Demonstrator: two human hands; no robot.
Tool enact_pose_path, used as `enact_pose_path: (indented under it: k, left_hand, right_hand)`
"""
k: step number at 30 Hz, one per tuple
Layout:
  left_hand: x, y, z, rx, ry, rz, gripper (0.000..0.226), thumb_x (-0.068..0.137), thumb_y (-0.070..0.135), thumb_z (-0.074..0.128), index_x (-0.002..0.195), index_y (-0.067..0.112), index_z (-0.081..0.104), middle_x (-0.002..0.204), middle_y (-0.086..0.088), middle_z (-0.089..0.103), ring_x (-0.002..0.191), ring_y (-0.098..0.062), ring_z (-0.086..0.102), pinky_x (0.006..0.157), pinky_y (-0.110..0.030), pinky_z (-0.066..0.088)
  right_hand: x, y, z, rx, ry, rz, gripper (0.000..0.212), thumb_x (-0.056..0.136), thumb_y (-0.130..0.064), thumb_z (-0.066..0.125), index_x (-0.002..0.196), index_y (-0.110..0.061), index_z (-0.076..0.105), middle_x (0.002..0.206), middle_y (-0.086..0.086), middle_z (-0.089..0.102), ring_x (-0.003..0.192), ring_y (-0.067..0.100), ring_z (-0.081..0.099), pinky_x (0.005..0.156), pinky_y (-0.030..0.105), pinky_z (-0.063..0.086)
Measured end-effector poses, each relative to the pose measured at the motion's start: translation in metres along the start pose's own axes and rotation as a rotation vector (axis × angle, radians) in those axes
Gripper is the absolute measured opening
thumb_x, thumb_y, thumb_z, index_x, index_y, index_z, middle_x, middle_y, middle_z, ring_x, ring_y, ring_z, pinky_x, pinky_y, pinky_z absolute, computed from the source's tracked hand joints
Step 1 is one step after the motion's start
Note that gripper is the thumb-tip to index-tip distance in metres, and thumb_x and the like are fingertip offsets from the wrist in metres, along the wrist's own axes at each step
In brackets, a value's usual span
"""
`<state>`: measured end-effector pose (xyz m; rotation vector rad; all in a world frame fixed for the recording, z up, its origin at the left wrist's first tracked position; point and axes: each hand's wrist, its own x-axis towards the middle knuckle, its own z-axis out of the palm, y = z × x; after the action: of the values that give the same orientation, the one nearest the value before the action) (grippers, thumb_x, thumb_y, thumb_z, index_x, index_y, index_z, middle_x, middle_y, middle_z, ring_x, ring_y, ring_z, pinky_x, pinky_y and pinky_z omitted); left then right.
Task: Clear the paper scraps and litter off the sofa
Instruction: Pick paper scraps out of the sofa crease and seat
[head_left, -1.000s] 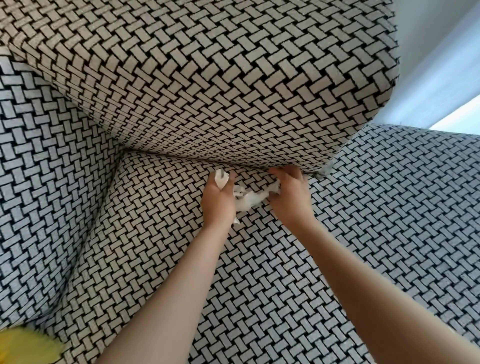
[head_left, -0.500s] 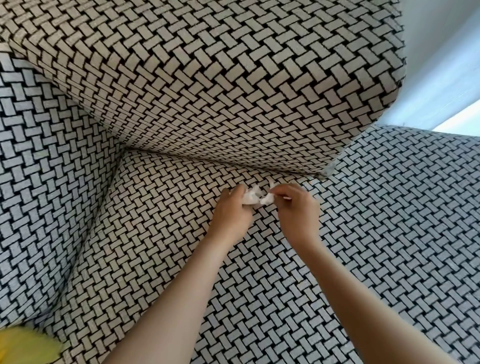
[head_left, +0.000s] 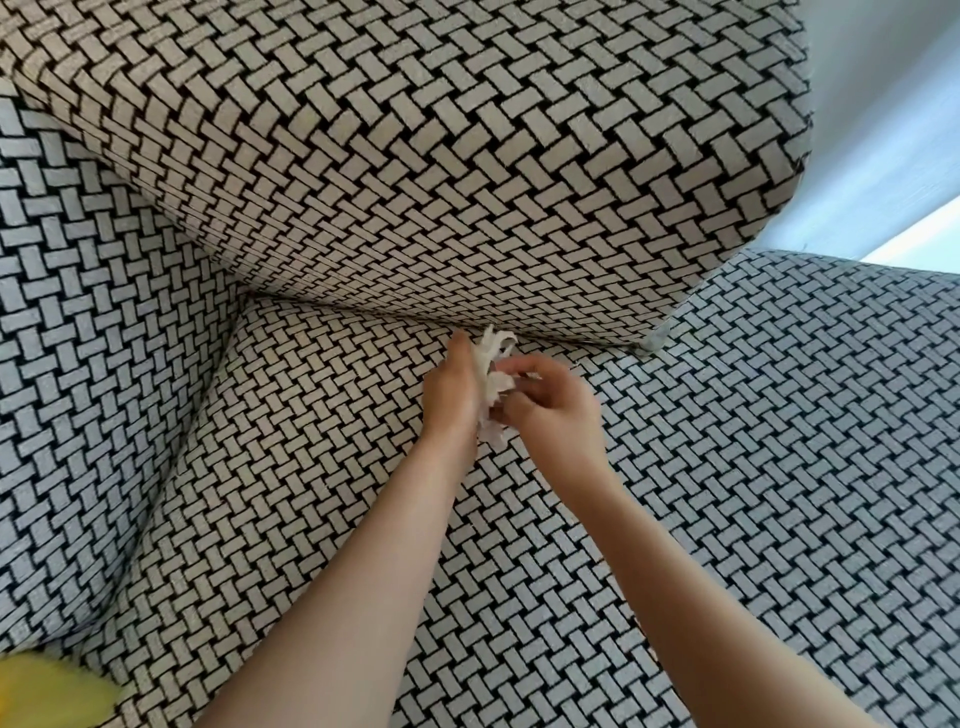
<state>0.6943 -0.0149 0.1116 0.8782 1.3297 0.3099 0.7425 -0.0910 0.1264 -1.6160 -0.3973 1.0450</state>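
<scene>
A bundle of white paper scraps (head_left: 492, 375) sits between my two hands, just above the sofa seat (head_left: 291, 467) and in front of the crease under the back cushion (head_left: 441, 171). My left hand (head_left: 451, 395) holds the bundle against its palm, seen from the back, with scraps sticking out above and below it. My right hand (head_left: 550, 402) has its fingers curled and pinches the scraps from the right side. No loose scraps show on the seat around the hands.
The sofa is covered in black-and-white basket-weave fabric. Its armrest (head_left: 78, 322) rises on the left. A second seat section (head_left: 810, 441) stretches to the right. A yellow object (head_left: 47, 693) shows at the bottom left corner. A pale wall (head_left: 883, 130) is behind.
Both hands drew back from the crease under the back cushion and came together. The spread-out scraps are now gathered into one bundle held between them, lifted slightly off the seat.
</scene>
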Motion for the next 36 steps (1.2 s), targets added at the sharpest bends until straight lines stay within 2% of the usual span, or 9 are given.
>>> enact_pose_path:
  k: [3, 6, 11, 14, 19, 25, 27, 30, 36]
  left_hand:
    - [0.001, -0.002, -0.002, -0.156, 0.000, -0.071, 0.032, 0.097, 0.029, 0.041, 0.076, 0.014, 0.060, 0.068, -0.001, 0.056, 0.053, -0.013, 0.049, 0.044, -0.019, 0.036]
    - [-0.001, 0.000, 0.000, -0.260, -0.029, -0.120, 0.032, 0.096, 0.021, 0.042, 0.069, 0.013, 0.057, 0.061, -0.002, 0.058, 0.051, -0.014, 0.054, 0.051, -0.022, 0.042]
    - [-0.004, 0.004, 0.006, -0.391, -0.019, -0.207, 0.035, 0.095, 0.026, 0.046, 0.061, 0.017, 0.044, 0.046, 0.004, 0.040, 0.041, -0.008, 0.040, 0.040, -0.016, 0.035]
    - [-0.005, 0.008, 0.005, -0.331, -0.040, -0.151, 0.029, 0.095, 0.027, 0.044, 0.070, 0.016, 0.056, 0.063, 0.002, 0.053, 0.057, -0.010, 0.047, 0.053, -0.020, 0.042]
    - [-0.010, 0.004, 0.000, -0.214, -0.183, -0.086, 0.031, 0.083, 0.044, 0.060, 0.078, 0.015, 0.069, 0.083, -0.003, 0.064, 0.080, -0.017, 0.061, 0.079, -0.031, 0.048]
    - [-0.004, -0.015, -0.004, -0.241, 0.018, -0.097, 0.023, 0.086, 0.028, 0.064, 0.091, 0.006, 0.065, 0.084, -0.025, 0.069, 0.068, -0.031, 0.065, 0.050, -0.017, 0.046]
    - [-0.002, -0.018, -0.009, -0.217, 0.039, -0.114, 0.029, 0.089, 0.031, 0.060, 0.097, 0.003, 0.063, 0.074, -0.027, 0.067, 0.043, -0.027, 0.057, 0.038, -0.014, 0.036]
    - [-0.002, -0.016, -0.010, -0.184, 0.018, -0.117, 0.030, 0.090, 0.032, 0.057, 0.069, 0.011, 0.057, 0.034, 0.004, 0.047, 0.024, -0.004, 0.033, 0.031, -0.012, 0.023]
    - [0.004, -0.016, -0.019, -0.119, 0.001, -0.129, 0.027, 0.086, 0.035, 0.062, 0.086, 0.008, 0.063, 0.057, 0.002, 0.044, 0.028, -0.003, 0.036, 0.030, -0.009, 0.027]
  right_hand:
    - [0.005, -0.001, 0.000, 0.078, 0.190, 0.024, 0.023, 0.082, 0.003, 0.052, 0.083, -0.016, 0.065, 0.086, 0.003, 0.067, 0.078, 0.013, 0.063, 0.079, 0.034, 0.054]
    - [0.003, 0.001, 0.002, 0.111, 0.108, 0.158, 0.026, 0.087, -0.011, 0.056, 0.109, -0.022, 0.065, 0.111, 0.001, 0.067, 0.103, 0.018, 0.062, 0.097, 0.037, 0.048]
    - [-0.013, 0.011, 0.025, 0.087, 0.153, 0.078, 0.026, 0.089, -0.010, 0.057, 0.111, -0.017, 0.069, 0.090, -0.008, 0.072, 0.080, 0.002, 0.064, 0.073, 0.015, 0.050]
    - [-0.012, 0.015, 0.029, -0.022, 0.251, -0.004, 0.021, 0.088, -0.009, 0.057, 0.102, -0.012, 0.072, 0.064, -0.013, 0.060, 0.049, -0.003, 0.047, 0.048, 0.006, 0.035]
    - [-0.004, 0.009, 0.030, -0.323, 0.316, -0.152, 0.024, 0.085, 0.006, 0.053, 0.095, -0.003, 0.072, 0.095, -0.004, 0.053, 0.075, -0.002, 0.051, 0.065, 0.004, 0.043]
    - [0.001, -0.001, 0.015, -0.405, 0.113, -0.018, 0.021, 0.076, 0.006, 0.053, 0.081, -0.001, 0.072, 0.074, 0.006, 0.068, 0.065, 0.023, 0.059, 0.059, 0.030, 0.051]
    - [0.001, -0.010, 0.013, -0.338, 0.126, -0.022, 0.024, 0.080, 0.001, 0.051, 0.087, -0.010, 0.072, 0.081, 0.005, 0.070, 0.062, 0.024, 0.059, 0.057, 0.028, 0.051]
    - [0.017, -0.012, 0.008, -0.693, 0.191, -0.199, 0.044, 0.083, 0.000, 0.047, 0.124, -0.012, 0.056, 0.127, 0.004, 0.056, 0.114, 0.015, 0.053, 0.089, 0.021, 0.041]
    - [0.054, 0.017, 0.010, -1.257, -0.122, -0.067, 0.073, 0.093, -0.012, 0.043, 0.148, -0.006, -0.004, 0.156, 0.010, 0.000, 0.143, 0.027, 0.011, 0.117, 0.037, 0.016]
